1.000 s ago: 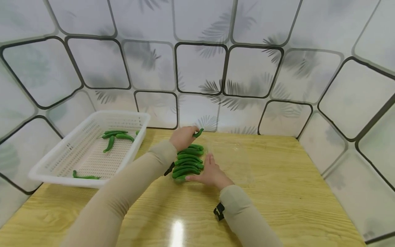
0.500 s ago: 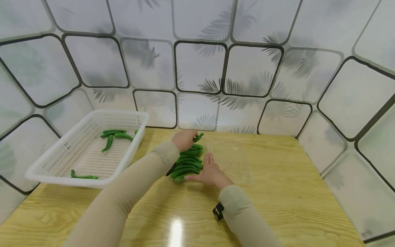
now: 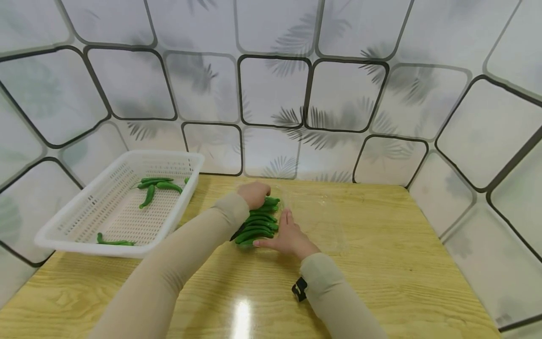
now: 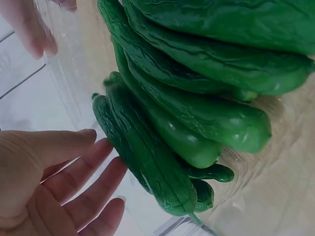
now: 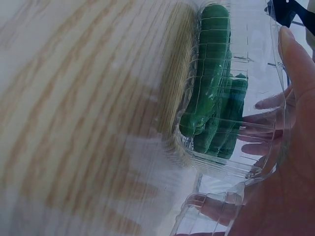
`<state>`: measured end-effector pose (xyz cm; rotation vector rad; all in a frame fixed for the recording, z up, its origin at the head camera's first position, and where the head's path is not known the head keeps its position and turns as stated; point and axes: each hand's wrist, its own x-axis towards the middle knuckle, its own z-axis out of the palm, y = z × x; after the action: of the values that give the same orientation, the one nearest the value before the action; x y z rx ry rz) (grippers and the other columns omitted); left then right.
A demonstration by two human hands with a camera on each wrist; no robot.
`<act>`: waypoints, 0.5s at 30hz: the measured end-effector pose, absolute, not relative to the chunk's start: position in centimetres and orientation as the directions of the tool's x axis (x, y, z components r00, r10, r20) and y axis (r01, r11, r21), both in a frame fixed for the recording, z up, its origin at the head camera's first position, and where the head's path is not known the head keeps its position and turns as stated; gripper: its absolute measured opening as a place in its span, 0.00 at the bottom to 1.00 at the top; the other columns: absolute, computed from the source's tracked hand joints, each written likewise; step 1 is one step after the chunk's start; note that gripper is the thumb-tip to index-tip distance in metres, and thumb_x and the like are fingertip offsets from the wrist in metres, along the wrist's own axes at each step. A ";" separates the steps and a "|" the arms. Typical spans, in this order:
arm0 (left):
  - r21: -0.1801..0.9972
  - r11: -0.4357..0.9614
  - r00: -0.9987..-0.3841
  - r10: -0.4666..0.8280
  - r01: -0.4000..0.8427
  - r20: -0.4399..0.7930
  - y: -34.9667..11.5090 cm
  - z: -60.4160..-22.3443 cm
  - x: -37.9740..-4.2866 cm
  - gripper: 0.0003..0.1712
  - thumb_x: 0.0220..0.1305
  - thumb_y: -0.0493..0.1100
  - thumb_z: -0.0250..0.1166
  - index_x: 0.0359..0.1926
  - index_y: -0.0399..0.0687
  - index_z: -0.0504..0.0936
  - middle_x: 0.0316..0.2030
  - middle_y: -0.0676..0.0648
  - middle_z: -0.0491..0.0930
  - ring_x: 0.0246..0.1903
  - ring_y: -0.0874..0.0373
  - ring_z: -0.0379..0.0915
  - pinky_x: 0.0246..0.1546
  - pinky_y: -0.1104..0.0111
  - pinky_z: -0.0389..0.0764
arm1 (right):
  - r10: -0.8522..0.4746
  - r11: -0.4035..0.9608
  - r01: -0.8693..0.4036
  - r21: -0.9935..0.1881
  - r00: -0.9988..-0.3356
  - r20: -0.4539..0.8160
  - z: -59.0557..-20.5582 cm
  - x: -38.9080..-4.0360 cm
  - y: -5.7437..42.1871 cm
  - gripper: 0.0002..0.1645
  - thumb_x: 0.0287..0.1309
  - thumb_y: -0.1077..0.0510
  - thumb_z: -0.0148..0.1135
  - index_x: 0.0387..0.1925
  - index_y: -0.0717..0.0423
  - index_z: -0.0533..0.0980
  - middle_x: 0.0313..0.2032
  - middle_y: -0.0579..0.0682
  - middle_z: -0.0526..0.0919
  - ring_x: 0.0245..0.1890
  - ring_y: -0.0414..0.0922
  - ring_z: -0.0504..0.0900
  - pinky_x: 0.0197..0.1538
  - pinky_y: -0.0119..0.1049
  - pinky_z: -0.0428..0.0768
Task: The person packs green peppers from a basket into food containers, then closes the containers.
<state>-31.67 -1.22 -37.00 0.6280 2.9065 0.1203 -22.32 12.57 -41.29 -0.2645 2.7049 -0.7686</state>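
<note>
Several green chili peppers (image 3: 258, 230) lie side by side in a clear plastic box (image 5: 266, 142), whose transparent lid (image 3: 323, 221) spreads out to the right. My left hand (image 3: 253, 194) is over the far end of the row. In the left wrist view its thumb and loosely bent fingers are beside a wrinkled pepper (image 4: 147, 147), with fingertips touching or nearly touching it; no grip shows. My right hand (image 3: 291, 239) rests along the right side of the box, thumb stretched toward the near end and fingers straight.
A white perforated basket (image 3: 195, 181) at the left holds several loose peppers (image 3: 148, 195). A wood-grain table (image 3: 402, 263) lies beneath, backed by a patterned wall covering (image 3: 275, 94). Black wrist straps (image 3: 299, 288) are on the person's sleeves.
My left hand has lowered slightly toward the row, and the pepper earlier seen sticking out of its grip is now down at the row's far end. My right hand stays in place.
</note>
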 end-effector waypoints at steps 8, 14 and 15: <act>0.084 0.922 -0.908 0.386 0.377 -0.161 -2.0 -36.2 -31.2 0.19 0.69 0.34 0.49 0.57 0.46 0.75 0.54 0.45 0.75 0.50 0.51 0.73 0.49 0.57 0.74 | -0.265 0.837 -0.089 -0.540 -0.929 -0.257 -41.5 -22.4 12.4 0.75 0.41 0.25 0.62 0.71 0.62 0.31 0.71 0.59 0.30 0.67 0.65 0.46 0.63 0.55 0.58; 0.049 0.918 -0.907 0.395 0.393 -0.146 -2.8 -34.2 -30.5 0.19 0.69 0.34 0.50 0.58 0.45 0.75 0.54 0.45 0.76 0.45 0.51 0.76 0.44 0.59 0.77 | -0.266 0.833 -0.087 -0.547 -0.929 -0.257 -41.5 -22.3 12.6 0.76 0.40 0.24 0.62 0.71 0.62 0.31 0.71 0.59 0.30 0.68 0.64 0.45 0.63 0.56 0.58; 0.047 0.914 -0.903 0.406 0.403 -0.142 -3.0 -33.8 -30.4 0.19 0.69 0.33 0.50 0.58 0.45 0.75 0.54 0.44 0.76 0.45 0.51 0.76 0.44 0.59 0.77 | -0.264 0.833 -0.084 -0.547 -0.929 -0.259 -41.5 -22.3 12.7 0.76 0.39 0.24 0.62 0.71 0.61 0.31 0.71 0.59 0.30 0.68 0.64 0.45 0.63 0.56 0.58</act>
<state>-30.42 -2.98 -33.76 0.6219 2.9269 0.0250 -22.35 12.69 -41.53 -0.2623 2.6883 -0.7809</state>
